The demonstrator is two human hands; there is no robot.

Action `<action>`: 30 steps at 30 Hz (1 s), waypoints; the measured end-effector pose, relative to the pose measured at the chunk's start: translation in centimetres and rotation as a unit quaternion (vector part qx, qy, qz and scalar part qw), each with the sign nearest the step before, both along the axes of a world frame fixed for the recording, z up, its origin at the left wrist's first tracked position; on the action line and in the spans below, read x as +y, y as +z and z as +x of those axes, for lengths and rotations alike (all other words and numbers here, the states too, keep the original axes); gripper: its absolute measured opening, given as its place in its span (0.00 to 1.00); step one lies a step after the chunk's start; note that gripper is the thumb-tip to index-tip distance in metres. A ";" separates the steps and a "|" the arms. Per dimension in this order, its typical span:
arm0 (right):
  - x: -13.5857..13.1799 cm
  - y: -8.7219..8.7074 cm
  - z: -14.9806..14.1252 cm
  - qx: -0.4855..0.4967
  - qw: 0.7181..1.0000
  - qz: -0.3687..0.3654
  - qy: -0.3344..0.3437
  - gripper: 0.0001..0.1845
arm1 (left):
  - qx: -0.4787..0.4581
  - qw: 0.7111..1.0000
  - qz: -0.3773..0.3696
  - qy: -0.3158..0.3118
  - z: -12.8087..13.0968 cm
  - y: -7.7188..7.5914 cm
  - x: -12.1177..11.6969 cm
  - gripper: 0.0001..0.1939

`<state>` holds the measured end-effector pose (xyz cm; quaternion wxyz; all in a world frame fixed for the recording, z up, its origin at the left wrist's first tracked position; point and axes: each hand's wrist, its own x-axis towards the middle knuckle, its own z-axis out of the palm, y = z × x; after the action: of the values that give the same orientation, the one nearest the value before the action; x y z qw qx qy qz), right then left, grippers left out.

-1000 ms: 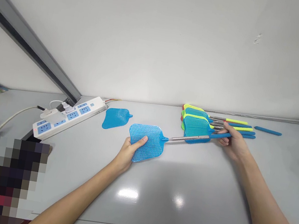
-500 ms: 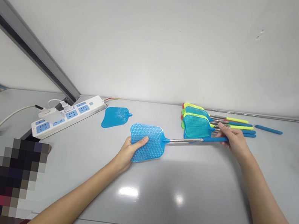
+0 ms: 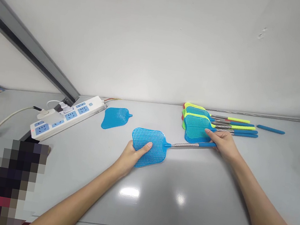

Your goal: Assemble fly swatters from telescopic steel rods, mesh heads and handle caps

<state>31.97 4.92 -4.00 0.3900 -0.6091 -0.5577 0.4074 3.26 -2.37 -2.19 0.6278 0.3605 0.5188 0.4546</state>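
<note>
A blue fly swatter (image 3: 158, 148) is held above the table by both hands. My left hand (image 3: 127, 158) is closed on its mesh head, thumb on top and fingers beneath. My right hand (image 3: 226, 145) grips the blue handle at the other end, its thumb near the edge of the pile. A short metal shaft joins head and handle. Just behind my right hand lies a pile of swatters (image 3: 197, 127) in blue, yellow-green and red, their handles pointing right. A loose blue swatter head (image 3: 116, 118) rests on the table to the left.
A separate blue handle (image 3: 270, 129) lies right of the pile. Thin metal rods (image 3: 264, 116) run along the wall. At left, a white power strip (image 3: 93, 106) carries plugs and a cable (image 3: 12, 116). The grey table (image 3: 208, 210) ends at a front edge.
My right hand has slid left and slightly toward me along the handle side. The visible metal shaft looks a little shorter. The swatter head and my left hand have shifted slightly right and nearer.
</note>
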 end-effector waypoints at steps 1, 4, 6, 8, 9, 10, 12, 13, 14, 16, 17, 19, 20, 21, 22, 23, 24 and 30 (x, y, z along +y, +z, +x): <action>0.0 -0.1 0.0 0.003 1.000 -0.006 -0.001 0.26 | 0.001 1.000 0.001 -0.001 0.0 0.0 0.0 0.19; 0.0 -0.1 -0.2 0.006 1.000 -0.024 -0.006 0.26 | 0.000 1.000 -0.001 0.002 0.0 -0.1 -0.1 0.18; -0.1 0.2 -0.3 -0.005 0.999 -0.039 -0.011 0.26 | -0.014 1.000 -0.008 0.005 0.0 0.0 0.0 0.17; -0.2 0.8 -0.3 -0.027 0.998 -0.047 -0.012 0.25 | -0.039 0.999 -0.027 -0.007 -0.2 0.2 0.2 0.17; -0.3 1.3 -0.2 -0.037 0.998 -0.050 -0.004 0.25 | -0.056 0.997 -0.041 -0.019 -0.4 0.4 0.4 0.17; -0.4 1.8 -0.1 -0.044 0.998 -0.051 0.010 0.25 | -0.073 0.995 -0.057 -0.032 -0.7 0.7 0.6 0.17; -0.7 2.8 0.2 -0.053 0.995 -0.057 0.065 0.25 | -0.108 0.989 -0.084 -0.049 -1.7 1.4 1.2 0.16; -0.8 3.3 0.4 -0.057 0.991 -0.066 0.106 0.25 | -0.123 0.987 -0.092 -0.053 -2.3 1.9 1.5 0.15; -1.0 3.7 0.5 -0.063 0.983 -0.081 0.153 0.24 | -0.135 0.985 -0.093 -0.057 -3.0 2.4 1.7 0.14; -1.3 4.3 0.6 -0.068 0.959 -0.125 0.247 0.22 | -0.170 0.977 -0.075 -0.101 -4.1 3.5 2.0 0.16; -1.4 4.4 0.5 -0.061 0.944 -0.148 0.288 0.21 | -0.188 0.972 -0.061 -0.128 -4.5 3.9 2.0 0.20; -1.6 4.1 -0.1 -0.019 0.922 -0.178 0.344 0.20 | -0.195 0.967 -0.009 -0.163 -4.8 4.5 1.9 0.27; -1.8 3.9 -0.6 0.015 0.916 -0.182 0.358 0.20 | -0.179 0.968 0.018 -0.176 -4.7 4.5 1.7 0.27; -2.0 3.5 -1.2 0.057 0.910 -0.185 0.366 0.19 | -0.152 0.971 0.042 -0.182 -4.4 4.4 1.5 0.26; -2.2 3.2 -1.8 0.102 0.905 -0.189 0.367 0.19 | -0.117 0.974 0.060 -0.183 -3.9 4.2 1.4 0.24; -2.5 2.8 -2.6 0.147 0.897 -0.200 0.365 0.18 | -0.079 0.979 0.070 -0.175 -3.4 3.9 1.3 0.22; -2.9 2.5 -3.3 0.188 0.886 -0.218 0.363 0.17 | -0.049 0.984 0.077 -0.151 -2.7 3.6 1.3 0.20; -5.2 2.2 -7.2 0.369 0.799 -0.328 0.344 0.12 | -0.054 0.988 0.146 -0.020 1.4 4.0 3.4 0.17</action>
<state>24.80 -0.29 -1.84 0.1771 -0.2724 -0.3775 0.8671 4.64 1.03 1.77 0.6047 0.4338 0.4049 0.5312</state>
